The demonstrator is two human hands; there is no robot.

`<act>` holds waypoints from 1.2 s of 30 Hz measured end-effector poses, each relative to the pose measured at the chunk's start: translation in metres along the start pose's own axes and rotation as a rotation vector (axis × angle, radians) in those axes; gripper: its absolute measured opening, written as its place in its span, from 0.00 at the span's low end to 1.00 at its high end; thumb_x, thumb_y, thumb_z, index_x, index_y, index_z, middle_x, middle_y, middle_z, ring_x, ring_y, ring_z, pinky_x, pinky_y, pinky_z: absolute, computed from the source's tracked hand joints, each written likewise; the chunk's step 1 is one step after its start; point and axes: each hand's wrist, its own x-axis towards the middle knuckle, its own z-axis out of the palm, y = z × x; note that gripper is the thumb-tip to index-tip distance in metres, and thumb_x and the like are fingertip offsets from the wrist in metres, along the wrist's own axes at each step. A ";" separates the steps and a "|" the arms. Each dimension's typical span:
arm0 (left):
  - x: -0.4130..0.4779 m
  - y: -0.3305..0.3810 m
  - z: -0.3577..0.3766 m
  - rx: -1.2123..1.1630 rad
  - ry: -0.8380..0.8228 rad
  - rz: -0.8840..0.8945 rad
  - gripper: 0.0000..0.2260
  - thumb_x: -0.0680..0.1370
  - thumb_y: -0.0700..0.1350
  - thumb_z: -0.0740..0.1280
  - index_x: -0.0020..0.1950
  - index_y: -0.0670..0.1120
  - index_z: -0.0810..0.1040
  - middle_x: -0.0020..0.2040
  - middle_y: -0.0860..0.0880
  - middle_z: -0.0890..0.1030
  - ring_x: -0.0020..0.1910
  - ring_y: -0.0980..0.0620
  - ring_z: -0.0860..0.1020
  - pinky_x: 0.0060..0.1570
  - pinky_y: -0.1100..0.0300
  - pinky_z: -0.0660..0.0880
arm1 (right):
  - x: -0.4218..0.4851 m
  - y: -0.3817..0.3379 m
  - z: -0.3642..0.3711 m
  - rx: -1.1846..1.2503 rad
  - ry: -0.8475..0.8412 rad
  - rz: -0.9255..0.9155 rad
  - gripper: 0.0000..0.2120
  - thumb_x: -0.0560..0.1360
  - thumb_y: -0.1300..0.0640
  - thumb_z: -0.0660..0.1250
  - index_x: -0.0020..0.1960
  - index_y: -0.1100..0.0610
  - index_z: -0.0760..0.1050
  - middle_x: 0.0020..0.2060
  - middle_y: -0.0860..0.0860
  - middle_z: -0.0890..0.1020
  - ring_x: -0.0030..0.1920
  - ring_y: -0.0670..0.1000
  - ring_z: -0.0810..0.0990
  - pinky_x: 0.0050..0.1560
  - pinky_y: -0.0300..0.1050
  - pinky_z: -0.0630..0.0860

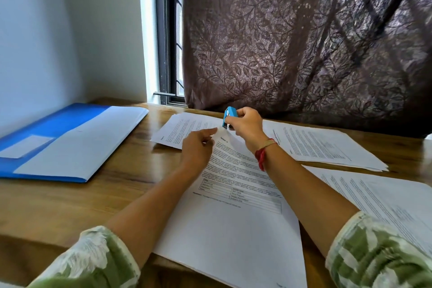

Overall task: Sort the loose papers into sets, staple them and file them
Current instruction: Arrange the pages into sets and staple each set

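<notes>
A set of printed papers (236, 213) lies in front of me on the wooden table (58, 206). My right hand (246, 127) grips a small blue stapler (229, 117) at the set's top left corner. My left hand (198, 147) holds that same corner, its fingers reaching toward the stapler's mouth. An open blue folder (44, 145) with a white sheet inside lies at the left.
More printed papers lie around: one stack behind the hands (184, 128), one at the back right (327, 145), one at the right edge (385, 199). A dark patterned curtain (304, 37) hangs just behind the table, beside a window.
</notes>
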 end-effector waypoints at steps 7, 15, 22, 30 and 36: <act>-0.003 0.000 -0.001 0.029 0.016 0.051 0.16 0.80 0.39 0.64 0.67 0.47 0.76 0.62 0.46 0.79 0.57 0.52 0.77 0.55 0.65 0.70 | -0.008 0.010 0.003 0.021 -0.044 0.028 0.14 0.72 0.56 0.71 0.55 0.56 0.72 0.45 0.50 0.79 0.40 0.45 0.78 0.45 0.42 0.79; -0.002 -0.002 -0.002 0.032 -0.012 0.072 0.16 0.79 0.38 0.65 0.67 0.46 0.76 0.60 0.46 0.81 0.56 0.51 0.79 0.57 0.61 0.73 | -0.010 0.001 0.002 0.408 -0.329 0.256 0.19 0.73 0.56 0.72 0.60 0.60 0.70 0.47 0.56 0.78 0.38 0.48 0.79 0.35 0.38 0.78; 0.000 -0.003 0.000 0.010 -0.024 0.047 0.16 0.79 0.38 0.65 0.66 0.48 0.77 0.60 0.47 0.81 0.55 0.51 0.80 0.59 0.52 0.77 | -0.002 0.007 -0.019 0.466 -0.511 0.231 0.16 0.74 0.57 0.71 0.59 0.60 0.74 0.48 0.55 0.81 0.45 0.50 0.81 0.41 0.39 0.81; 0.000 -0.002 0.000 0.006 -0.039 0.012 0.16 0.79 0.39 0.65 0.67 0.49 0.76 0.62 0.48 0.79 0.57 0.51 0.78 0.57 0.58 0.77 | 0.003 0.013 -0.023 0.144 -0.483 0.079 0.13 0.76 0.49 0.68 0.58 0.53 0.77 0.49 0.47 0.80 0.51 0.46 0.75 0.48 0.42 0.69; 0.002 -0.003 0.000 -0.058 -0.059 -0.013 0.16 0.78 0.38 0.66 0.66 0.48 0.77 0.58 0.47 0.82 0.55 0.51 0.80 0.60 0.51 0.77 | 0.005 0.024 -0.021 0.285 -0.549 0.058 0.09 0.78 0.55 0.66 0.52 0.59 0.79 0.46 0.51 0.83 0.47 0.46 0.80 0.51 0.35 0.75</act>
